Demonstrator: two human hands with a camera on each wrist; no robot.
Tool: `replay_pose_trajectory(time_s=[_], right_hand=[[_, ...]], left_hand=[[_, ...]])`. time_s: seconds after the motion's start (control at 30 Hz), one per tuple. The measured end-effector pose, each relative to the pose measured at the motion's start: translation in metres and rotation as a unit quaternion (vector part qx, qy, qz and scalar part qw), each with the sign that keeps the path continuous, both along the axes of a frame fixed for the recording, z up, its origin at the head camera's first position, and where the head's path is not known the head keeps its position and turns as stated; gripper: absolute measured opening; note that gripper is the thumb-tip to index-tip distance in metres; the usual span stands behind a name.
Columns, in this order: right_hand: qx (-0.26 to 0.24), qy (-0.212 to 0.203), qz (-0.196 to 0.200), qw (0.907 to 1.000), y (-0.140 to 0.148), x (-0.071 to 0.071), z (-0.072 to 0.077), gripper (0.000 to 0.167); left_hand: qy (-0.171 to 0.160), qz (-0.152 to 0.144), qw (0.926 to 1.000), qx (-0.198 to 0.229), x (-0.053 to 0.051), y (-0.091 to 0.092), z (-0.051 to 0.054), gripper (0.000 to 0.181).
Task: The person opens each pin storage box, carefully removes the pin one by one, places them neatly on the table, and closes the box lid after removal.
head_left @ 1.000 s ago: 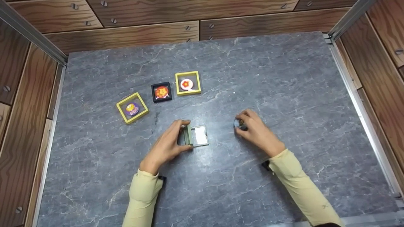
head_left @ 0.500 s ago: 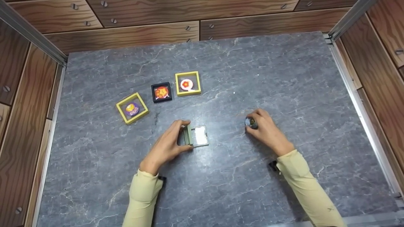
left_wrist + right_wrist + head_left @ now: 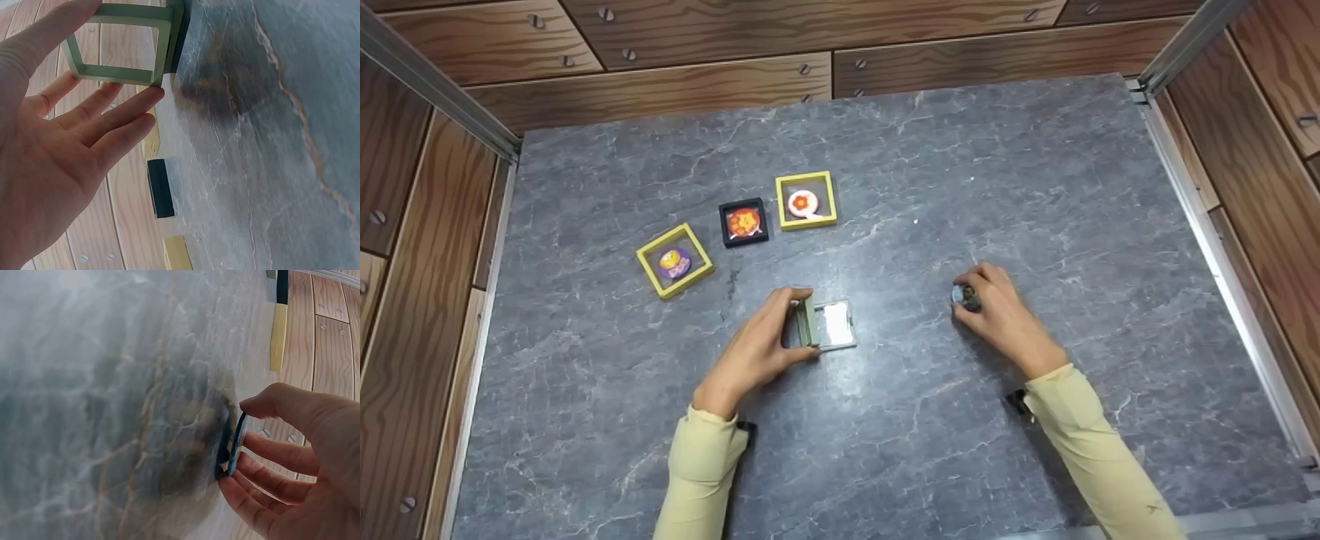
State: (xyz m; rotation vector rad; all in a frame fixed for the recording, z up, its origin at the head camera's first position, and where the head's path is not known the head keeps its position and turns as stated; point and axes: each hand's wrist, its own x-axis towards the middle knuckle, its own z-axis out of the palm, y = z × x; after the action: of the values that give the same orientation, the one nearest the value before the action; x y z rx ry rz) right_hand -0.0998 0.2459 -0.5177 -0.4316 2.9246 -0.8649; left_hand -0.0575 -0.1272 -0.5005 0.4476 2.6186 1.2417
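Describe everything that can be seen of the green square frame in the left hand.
The green square frame looks like smooth, hard plastic. It is open, its two halves at an angle: one stands upright, its centre see-through, while the other lies on the marbled table, its window bright with glare. The left hand grips the upright half by opposite edges, thumb on the nearer one. Any hinge is unclear.

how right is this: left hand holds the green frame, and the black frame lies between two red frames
Red is wrong: the head view shows the black frame between two yellow frames. The left hand holds the green frame.
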Motion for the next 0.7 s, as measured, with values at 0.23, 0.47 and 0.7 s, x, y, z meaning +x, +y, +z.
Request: replay_pose_trajectory(time_s=[0.23, 0.47, 0.7], right_hand=[[0.001, 0.0, 0.004, 1.0, 0.0025, 0.0015, -0.0027, 0.032], [0.007, 0.008, 0.009, 0.9999, 0.0037, 0.004, -0.0042, 0.033], [0.004, 0.003, 0.005, 1.0, 0.0034, 0.0049, -0.0049, 0.034]], left_hand=[[0.001, 0.0, 1.0, -0.002, 0.0009, -0.0001, -0.0005, 0.077], [0.002, 0.0, 1.0, -0.001, 0.0009, -0.0006, -0.0002, 0.078], [0.001, 0.002, 1.0, -0.002, 0.002, 0.0002, 0.0, 0.079]])
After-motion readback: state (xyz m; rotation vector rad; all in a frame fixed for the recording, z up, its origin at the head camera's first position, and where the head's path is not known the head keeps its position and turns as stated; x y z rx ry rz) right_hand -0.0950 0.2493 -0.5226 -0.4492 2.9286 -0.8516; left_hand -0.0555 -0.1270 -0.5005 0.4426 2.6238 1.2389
